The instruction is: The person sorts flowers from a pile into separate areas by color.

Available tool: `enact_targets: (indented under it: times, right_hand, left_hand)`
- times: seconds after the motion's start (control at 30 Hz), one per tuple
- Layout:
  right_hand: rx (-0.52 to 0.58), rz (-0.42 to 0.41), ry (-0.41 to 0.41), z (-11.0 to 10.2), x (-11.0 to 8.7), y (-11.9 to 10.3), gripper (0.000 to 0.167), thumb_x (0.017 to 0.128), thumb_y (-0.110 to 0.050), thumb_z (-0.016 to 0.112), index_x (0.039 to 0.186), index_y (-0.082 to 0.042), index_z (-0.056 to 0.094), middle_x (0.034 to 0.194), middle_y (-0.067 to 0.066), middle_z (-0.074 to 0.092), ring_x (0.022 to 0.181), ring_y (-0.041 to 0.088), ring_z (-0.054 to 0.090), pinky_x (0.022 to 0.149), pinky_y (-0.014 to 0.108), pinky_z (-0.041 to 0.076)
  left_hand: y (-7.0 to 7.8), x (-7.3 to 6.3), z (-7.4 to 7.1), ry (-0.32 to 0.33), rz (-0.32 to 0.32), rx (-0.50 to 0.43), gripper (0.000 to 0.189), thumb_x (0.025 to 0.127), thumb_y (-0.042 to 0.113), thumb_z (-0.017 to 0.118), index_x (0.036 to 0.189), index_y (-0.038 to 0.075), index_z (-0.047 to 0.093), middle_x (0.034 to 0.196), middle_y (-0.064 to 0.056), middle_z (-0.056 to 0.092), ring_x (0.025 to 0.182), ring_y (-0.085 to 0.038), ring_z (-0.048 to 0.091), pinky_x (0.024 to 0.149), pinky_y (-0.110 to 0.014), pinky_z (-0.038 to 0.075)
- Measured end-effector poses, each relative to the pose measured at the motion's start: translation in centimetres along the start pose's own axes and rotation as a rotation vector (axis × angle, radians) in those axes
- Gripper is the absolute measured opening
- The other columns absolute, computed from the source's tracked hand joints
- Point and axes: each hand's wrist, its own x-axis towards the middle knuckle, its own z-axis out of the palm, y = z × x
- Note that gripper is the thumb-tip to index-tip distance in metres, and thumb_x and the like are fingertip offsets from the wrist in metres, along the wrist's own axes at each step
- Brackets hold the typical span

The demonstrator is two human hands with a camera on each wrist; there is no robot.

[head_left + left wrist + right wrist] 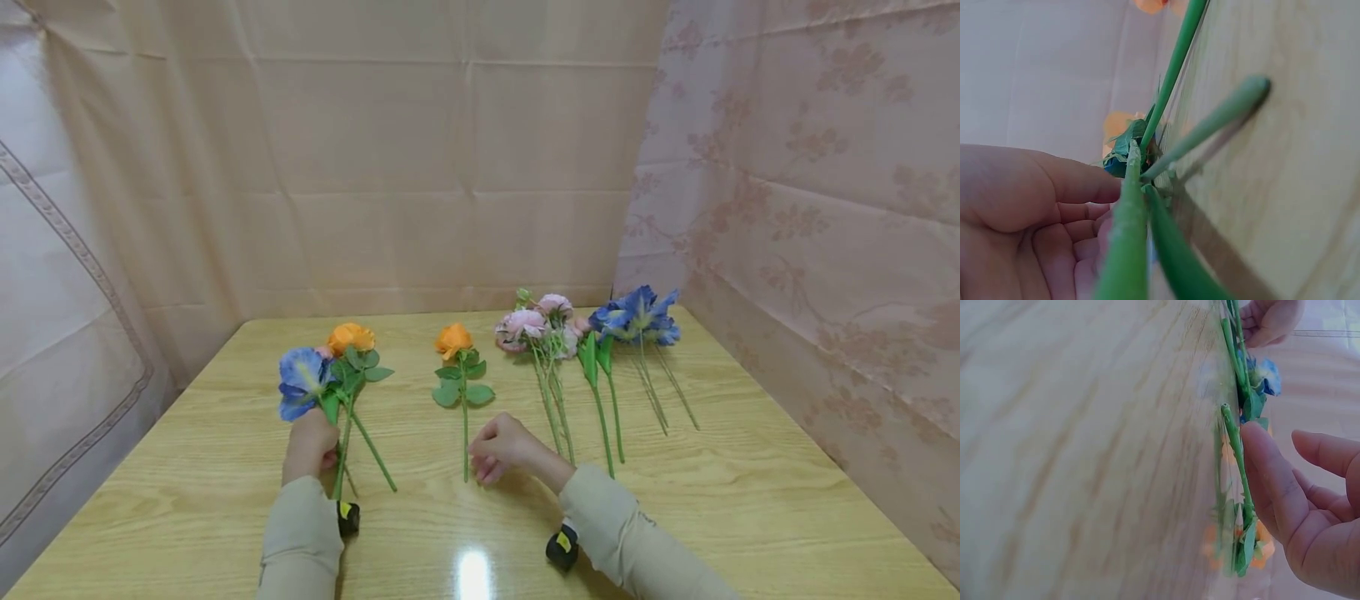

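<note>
My left hand (311, 440) pinches flower stems (1125, 231) at the table's left, its thumb against them and its fingers curled. In that bunch are a blue flower (302, 382) and an orange rose (351, 337), with a bit of pink between them. A single orange rose (453, 340) lies in the middle, its leafy stem pointing toward me. Beside the lower end of that stem (1238, 456) is my right hand (504, 450). Its thumb and forefinger stand apart, and a fingertip is close to the stem; whether it touches, I cannot tell.
Right of the middle rose lie pink flowers (521, 327) on thin stems, two green-leaved stems (600, 392) and blue flowers (637, 317). Cloth curtains (450, 167) hang behind the wooden table (420, 533) and at both sides.
</note>
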Motion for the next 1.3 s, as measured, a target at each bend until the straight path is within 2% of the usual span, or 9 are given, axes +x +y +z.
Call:
enact_targets:
  times: [0.17,0.23,0.4,0.6,0.77,0.9,1.0,1.13,1.3]
  right_hand:
    - [0.003,0.003,-0.007,0.0,-0.1,0.0,0.015,0.084,0.004,0.054,0.084,0.018,0.059,0.068,0.022,0.062,0.05,0.019,0.06,0.052,0.035,0.052]
    - [-0.002,0.009,-0.004,-0.1,0.0,0.1,0.015,0.085,0.003,0.054,0.086,0.017,0.059,0.069,0.022,0.062,0.05,0.019,0.06,0.052,0.035,0.052]
    - [-0.019,0.028,0.001,-0.3,0.1,0.1,0.016,0.085,0.002,0.053,0.089,0.016,0.06,0.073,0.022,0.063,0.051,0.019,0.06,0.053,0.035,0.052]
    - [-0.038,0.023,-0.003,-0.4,0.0,0.1,0.016,0.086,0.001,0.054,0.086,0.016,0.06,0.074,0.023,0.063,0.053,0.022,0.061,0.053,0.035,0.052]
    - [-0.04,0.02,-0.002,-0.4,-0.2,0.1,0.015,0.085,0.001,0.055,0.085,0.015,0.06,0.073,0.023,0.063,0.052,0.02,0.061,0.052,0.035,0.052]
    - [-0.025,0.014,-0.007,-0.3,-0.3,0.1,0.015,0.085,0.002,0.055,0.085,0.016,0.06,0.072,0.023,0.062,0.051,0.019,0.06,0.052,0.035,0.052]
    - [-0.022,0.006,-0.014,-0.3,-0.3,0.1,0.015,0.085,0.002,0.055,0.084,0.016,0.059,0.07,0.022,0.062,0.051,0.018,0.06,0.052,0.035,0.052]
    - [-0.034,-0.001,-0.015,-0.3,-0.4,0.0,0.015,0.085,0.001,0.055,0.084,0.015,0.059,0.067,0.018,0.062,0.051,0.017,0.059,0.052,0.034,0.052]
    - [-0.054,-0.022,-0.008,-0.4,-0.7,-0.4,0.015,0.085,0.0,0.055,0.087,0.014,0.06,0.065,0.011,0.06,0.052,0.015,0.057,0.052,0.033,0.051]
  left_hand:
    - [-0.2,-0.2,-0.4,0.128,0.146,0.176,0.019,0.061,-0.01,0.038,0.051,-0.004,0.053,0.045,-0.011,0.053,0.042,-0.022,0.053,0.04,-0.029,0.044]
    - [-0.3,-0.4,-0.6,0.192,0.174,0.187,0.016,0.057,-0.01,0.038,0.049,-0.002,0.049,0.049,-0.013,0.051,0.047,-0.026,0.051,0.043,-0.034,0.044]
    - [0.0,-0.7,-1.1,0.271,0.157,0.159,0.019,0.064,-0.008,0.038,0.049,0.003,0.039,0.056,-0.017,0.047,0.054,-0.032,0.048,0.052,-0.045,0.043]
    - [0.5,-1.3,-1.6,0.303,0.103,0.082,0.021,0.081,-0.002,0.039,0.064,-0.006,0.05,0.068,-0.026,0.053,0.061,-0.037,0.053,0.055,-0.046,0.044]
    - [1.3,-1.8,-1.9,0.264,0.071,0.057,0.022,0.088,0.002,0.039,0.08,-0.012,0.054,0.08,-0.027,0.055,0.068,-0.036,0.052,0.057,-0.042,0.044]
    - [2.3,-2.3,-1.9,0.216,0.105,0.083,0.026,0.093,0.006,0.042,0.1,-0.016,0.053,0.097,-0.032,0.055,0.085,-0.043,0.054,0.071,-0.045,0.046]
    - [3.3,-2.9,-1.7,0.191,0.11,0.019,0.027,0.093,0.006,0.042,0.106,-0.016,0.051,0.086,-0.027,0.059,0.077,-0.038,0.058,0.066,-0.04,0.047]
    - [4.3,-3.7,-1.2,0.17,0.126,-0.105,0.021,0.093,0.006,0.043,0.1,-0.012,0.053,0.061,-0.013,0.057,0.049,-0.019,0.055,0.047,-0.029,0.042]
    - [5.5,-4.4,-0.4,0.128,0.177,-0.217,0.015,0.092,0.004,0.046,0.094,-0.008,0.054,0.063,-0.011,0.054,0.047,-0.012,0.051,0.045,-0.025,0.043]
